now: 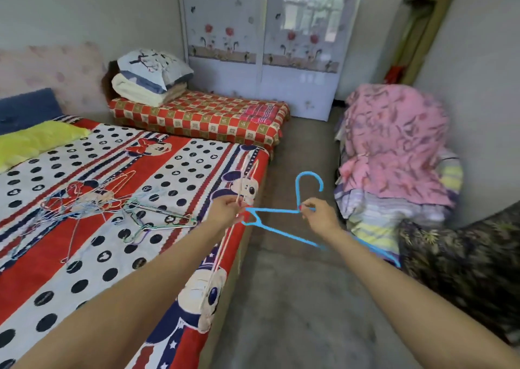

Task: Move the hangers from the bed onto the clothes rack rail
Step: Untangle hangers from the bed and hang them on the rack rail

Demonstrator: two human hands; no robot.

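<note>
Right hand (318,216) pinching blue hanger (278,232) at neck, hook up, bar running right; left hand (228,212) gripping pale hangers (225,244) hanging down; rail unseen.

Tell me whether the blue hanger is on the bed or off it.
Off it: the blue hanger is held in the air beside the bed, pinched by the right hand.

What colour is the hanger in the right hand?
Bright blue plastic hanger, pinched by the right hand; head view.
</note>
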